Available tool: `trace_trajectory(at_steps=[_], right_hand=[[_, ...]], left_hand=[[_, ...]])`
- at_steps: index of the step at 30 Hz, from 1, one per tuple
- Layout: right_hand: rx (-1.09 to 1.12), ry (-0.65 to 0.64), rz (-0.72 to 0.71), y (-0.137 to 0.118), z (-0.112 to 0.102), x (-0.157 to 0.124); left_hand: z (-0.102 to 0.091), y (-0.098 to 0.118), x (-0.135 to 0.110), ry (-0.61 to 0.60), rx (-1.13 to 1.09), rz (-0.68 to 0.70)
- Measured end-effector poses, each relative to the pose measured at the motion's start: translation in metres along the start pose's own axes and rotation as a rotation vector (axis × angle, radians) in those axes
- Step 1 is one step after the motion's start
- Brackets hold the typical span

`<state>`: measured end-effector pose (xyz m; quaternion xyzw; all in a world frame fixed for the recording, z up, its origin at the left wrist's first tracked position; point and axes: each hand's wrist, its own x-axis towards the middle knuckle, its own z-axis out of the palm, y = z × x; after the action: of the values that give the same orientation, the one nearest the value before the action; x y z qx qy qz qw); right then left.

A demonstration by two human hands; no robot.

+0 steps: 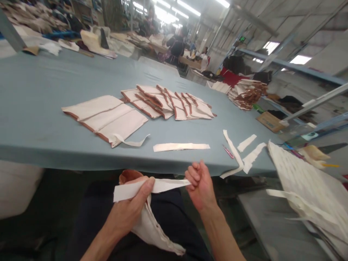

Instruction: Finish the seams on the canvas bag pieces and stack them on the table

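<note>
A white fabric strip (165,185) stretches between my two hands, just in front of the table edge. My left hand (130,206) is closed, its thumb pressing on the strip, and the same hand grips a cream fabric piece (152,232) with a brown part at its top. That piece hangs down over my lap. My right hand (199,185) is closed in a fist on the strip's other end. On the table beyond lie another strip (181,146) and a sewn cream panel (106,115) with brown edging and a curled strip on its corner.
Several cream, brown-edged panels (174,101) overlap in a row on the blue-green table (67,76). Loose strips (233,150) and a small pink tool (227,151) lie to the right. A stack of white strips (304,185) rests on a side surface. A person (175,45) is far back.
</note>
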<state>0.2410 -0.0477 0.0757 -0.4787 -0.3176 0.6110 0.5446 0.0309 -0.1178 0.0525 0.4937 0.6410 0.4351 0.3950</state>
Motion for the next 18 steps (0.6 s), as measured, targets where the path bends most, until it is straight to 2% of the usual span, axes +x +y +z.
trace_trajectory(at_steps=[4,7,9,11,13,15,18], right_hand=[[-0.088,0.089,-0.092,-0.006,-0.031,0.01],[-0.194,0.066,-0.11,-0.012,-0.027,-0.001],[-0.316,-0.047,-0.106,-0.018,-0.011,-0.016],[-0.574,-0.322,-0.15,-0.022,0.01,-0.032],[-0.678,-0.537,-0.206,-0.023,0.029,-0.045],[-0.667,-0.614,-0.243,-0.021,0.041,-0.051],[-0.601,-0.592,-0.227,-0.014,0.046,-0.054]], left_hand=[[-0.004,0.015,-0.007,-0.125,-0.01,-0.027],[0.0,0.024,-0.01,-0.21,0.005,-0.022],[0.002,0.03,-0.011,-0.293,0.022,0.005],[0.003,0.035,-0.012,-0.38,0.036,0.052],[0.003,0.038,-0.012,-0.45,0.04,0.094],[0.003,0.039,-0.014,-0.465,0.03,0.103],[0.004,0.038,-0.017,-0.411,0.014,0.088]])
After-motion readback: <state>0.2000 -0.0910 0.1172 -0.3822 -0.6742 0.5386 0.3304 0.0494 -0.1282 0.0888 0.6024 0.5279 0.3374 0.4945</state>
